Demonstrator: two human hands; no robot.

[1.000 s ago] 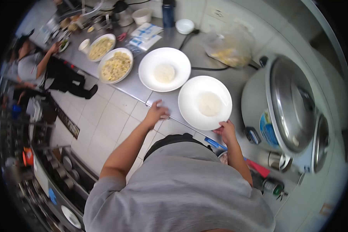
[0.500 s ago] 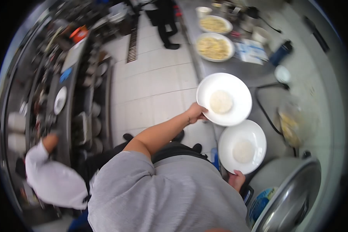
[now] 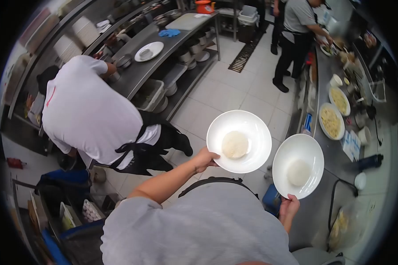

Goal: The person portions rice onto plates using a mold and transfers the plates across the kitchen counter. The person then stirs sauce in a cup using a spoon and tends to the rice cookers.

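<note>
My left hand is closed on the edge of a white bowl-shaped plate, thumb over the rim. A round, pale mound of what looks like rice sits near the middle of it. In my right hand, closed on the near rim, is a second white plate with a similar pale mound. Both plates are held out in front of my body, side by side with a narrow gap. The left one is over the floor; the right one is at the edge of the steel counter.
A person in a white shirt bends at the left worktable, which holds an oval plate. Another person works at the far right counter. Pasta-like food fills two bowls there. A floor drain runs through the aisle.
My view has swung left, bringing the white-shirted person fully into view. Both plates have come off the counter side toward the aisle, and a gap now shows between them.
</note>
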